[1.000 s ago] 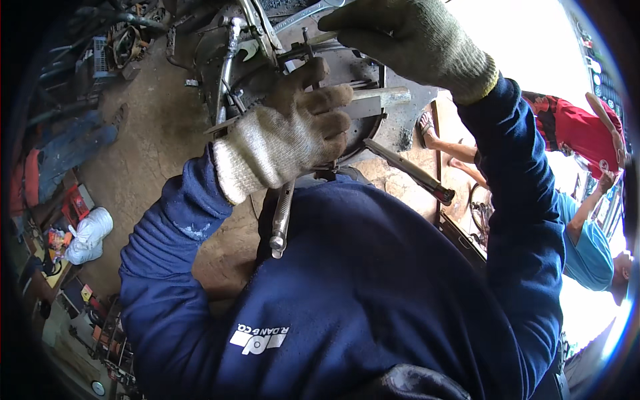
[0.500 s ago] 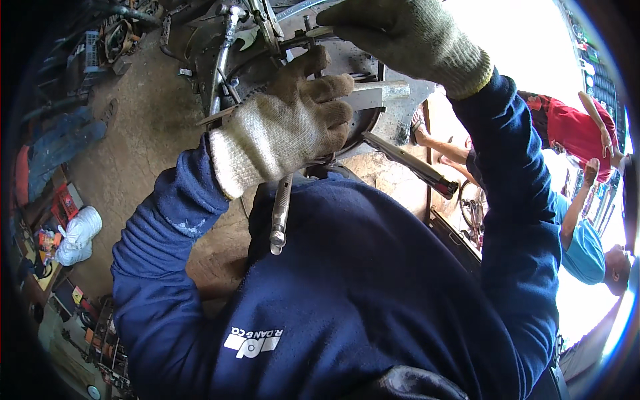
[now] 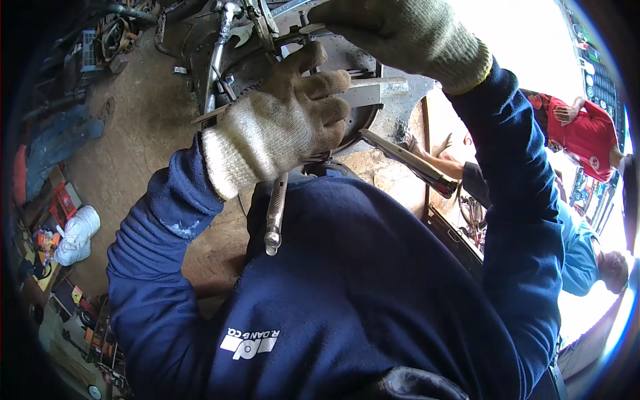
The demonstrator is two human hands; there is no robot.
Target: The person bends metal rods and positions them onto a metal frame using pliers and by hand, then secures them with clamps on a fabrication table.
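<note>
My left hand, in a worn knit glove, is bent over the metal assembly with its fingers curled and slightly apart. What lies under its palm is hidden. A flat metal bar sticks out beyond its fingers. Below the palm extends a knurled steel tool handle. My right hand, gloved too, is closed at the top edge, its fingertips by a small upright bolt. A thin pale piece shows under those fingertips; what they grip is unclear. Locking pliers stand left of them.
A long steel socket handle lies left of the assembly. Another metal bar projects at its right. A white sack and assorted tools occupy the far left. Two people, in a red shirt and a blue shirt, are at the right.
Both hands keep nearly the same pose, shifted slightly left in the picture. At the right, the person in red has moved an arm, and the one in blue has shifted lower.
</note>
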